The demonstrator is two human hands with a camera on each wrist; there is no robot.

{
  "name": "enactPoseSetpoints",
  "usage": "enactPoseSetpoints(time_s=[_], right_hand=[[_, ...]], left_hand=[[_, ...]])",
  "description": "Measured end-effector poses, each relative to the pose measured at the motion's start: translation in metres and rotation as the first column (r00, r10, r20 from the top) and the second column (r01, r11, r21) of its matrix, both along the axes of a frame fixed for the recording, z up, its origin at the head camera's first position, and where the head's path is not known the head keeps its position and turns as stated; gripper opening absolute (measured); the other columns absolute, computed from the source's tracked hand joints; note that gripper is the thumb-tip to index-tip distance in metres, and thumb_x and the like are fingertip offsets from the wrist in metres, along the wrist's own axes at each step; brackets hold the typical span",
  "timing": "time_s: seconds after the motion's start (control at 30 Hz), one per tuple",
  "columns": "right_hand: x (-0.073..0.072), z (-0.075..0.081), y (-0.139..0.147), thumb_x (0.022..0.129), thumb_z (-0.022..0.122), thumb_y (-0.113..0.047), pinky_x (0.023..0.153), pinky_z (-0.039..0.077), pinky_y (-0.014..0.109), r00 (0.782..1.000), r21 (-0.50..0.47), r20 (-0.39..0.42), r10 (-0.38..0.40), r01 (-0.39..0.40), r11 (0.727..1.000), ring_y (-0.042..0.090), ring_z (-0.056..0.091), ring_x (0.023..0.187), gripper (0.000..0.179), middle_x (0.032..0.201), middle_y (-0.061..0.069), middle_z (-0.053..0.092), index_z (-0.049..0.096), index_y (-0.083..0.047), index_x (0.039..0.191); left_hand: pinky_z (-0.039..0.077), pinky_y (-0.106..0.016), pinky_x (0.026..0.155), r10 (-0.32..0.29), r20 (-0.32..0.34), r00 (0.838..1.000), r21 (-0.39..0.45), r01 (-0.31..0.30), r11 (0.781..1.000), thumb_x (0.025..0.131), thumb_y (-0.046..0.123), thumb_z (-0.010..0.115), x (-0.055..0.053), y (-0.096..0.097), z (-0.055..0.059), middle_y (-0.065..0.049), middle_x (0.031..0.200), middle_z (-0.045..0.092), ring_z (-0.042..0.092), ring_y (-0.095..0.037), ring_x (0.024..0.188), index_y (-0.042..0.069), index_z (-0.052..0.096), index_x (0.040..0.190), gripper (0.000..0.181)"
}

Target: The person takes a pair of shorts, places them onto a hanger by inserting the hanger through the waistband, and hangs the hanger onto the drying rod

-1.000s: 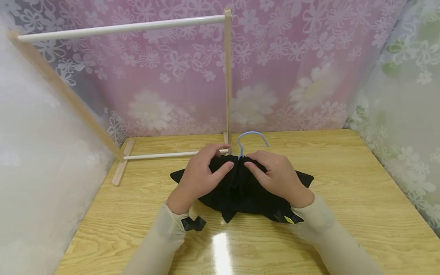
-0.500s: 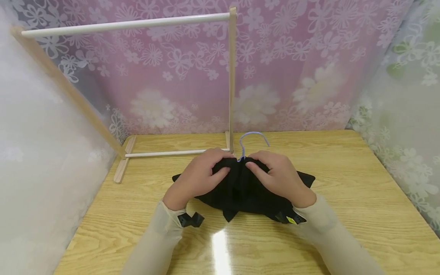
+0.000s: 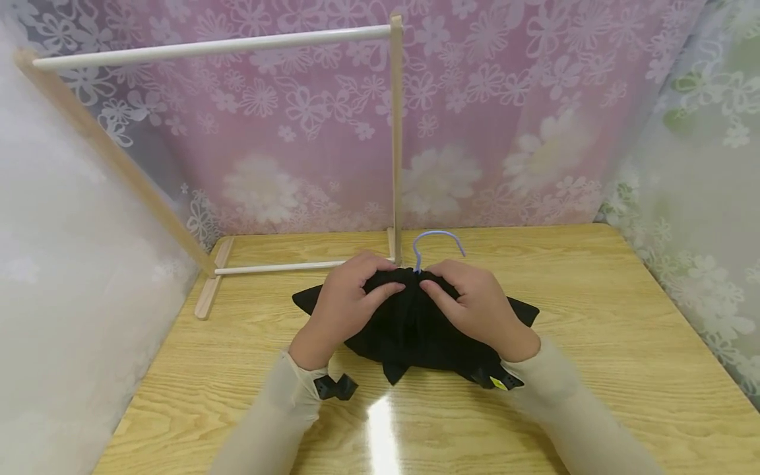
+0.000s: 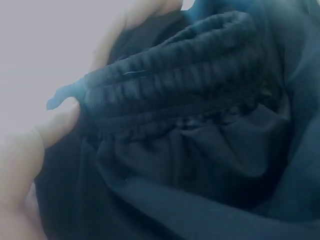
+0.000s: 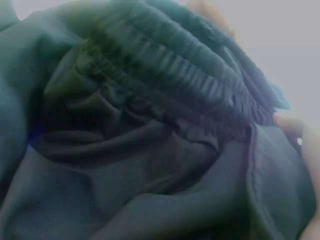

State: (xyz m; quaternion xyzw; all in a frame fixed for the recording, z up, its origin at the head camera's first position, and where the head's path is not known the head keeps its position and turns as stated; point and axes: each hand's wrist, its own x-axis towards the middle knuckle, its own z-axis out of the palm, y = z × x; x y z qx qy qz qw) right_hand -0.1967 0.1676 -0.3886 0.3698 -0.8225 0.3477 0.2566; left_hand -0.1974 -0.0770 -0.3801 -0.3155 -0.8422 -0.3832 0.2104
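Note:
Black pants [image 3: 415,349] with a gathered elastic waistband [image 4: 175,90] lie bunched on the table. A lavender-blue hanger [image 3: 437,232] shows its hook beyond the waistband, while the rest of it is hidden by the cloth. Left of the hook, my left hand [image 3: 350,300] pinches the waistband, thumb on the near side and fingers over the far edge. My right hand [image 3: 477,307] pinches it the same way just right of the hook. In the right wrist view the ribbed waistband [image 5: 175,70] runs down to the fingers at the right.
A wooden rack with a white top rail [image 3: 220,45] stands at the back left. Its right post [image 3: 396,145] rises close behind my left hand, and its low white bar [image 3: 279,268] runs near the tabletop [image 3: 594,409]. Floral curtains hang behind and at the right.
My left hand drew slightly away from the hook half a second ago and is now back closer to it, bringing the waistband edges together. My right hand stays nearly in place.

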Motion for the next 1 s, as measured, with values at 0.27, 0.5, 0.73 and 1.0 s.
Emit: enactPoseSetpoints(time_s=[0.27,0.5,0.73,1.0], right_hand=[[-0.003,0.000,-0.003,0.093,0.076,-0.005,0.076,0.054,0.024,0.992,-0.172,0.081,-0.101,0.113,0.979,0.013,0.070,0.082,0.008,0.094,0.003,0.076,0.077,-0.006,0.102],[-0.004,0.008,0.005,0.100,0.071,-0.015,0.078,0.050,0.017,0.876,-0.354,0.480,-0.055,0.251,0.901,0.007,0.064,0.086,0.019,0.096,0.005,0.074,0.075,0.001,0.108],[0.007,0.022,0.014,0.107,0.049,-0.013,0.098,0.051,0.023,0.577,-0.549,0.693,0.432,0.033,0.835,0.012,0.065,0.111,0.028,0.119,-0.005,0.068,0.059,-0.004,0.132],[0.013,0.029,0.016,0.098,0.031,0.004,0.102,0.051,0.030,0.252,-0.747,0.611,0.750,-0.129,0.652,0.015,0.060,0.126,0.053,0.142,0.000,0.056,0.046,-0.012,0.146]], left_hand=[[0.036,-0.047,0.092,0.163,-0.180,0.970,0.147,-0.137,0.980,0.090,0.021,0.082,-0.002,0.008,0.000,-0.011,0.109,0.058,0.050,-0.030,0.101,0.007,0.064,0.106,0.027],[0.047,-0.030,0.076,0.071,-0.078,0.994,0.104,-0.062,0.993,0.097,0.018,0.072,0.005,0.007,0.000,0.000,0.088,0.058,0.051,-0.014,0.081,0.010,0.063,0.098,0.012],[0.049,-0.027,0.079,-0.045,-0.015,0.999,-0.023,0.044,0.999,0.097,0.028,0.074,0.012,0.010,0.002,0.004,0.095,0.061,0.053,-0.011,0.086,0.015,0.066,0.102,0.016],[0.052,-0.032,0.094,-0.078,0.128,0.989,0.076,0.069,0.995,0.093,0.046,0.076,0.016,0.008,0.008,0.001,0.138,0.048,0.052,-0.013,0.119,0.014,0.048,0.141,0.064]])
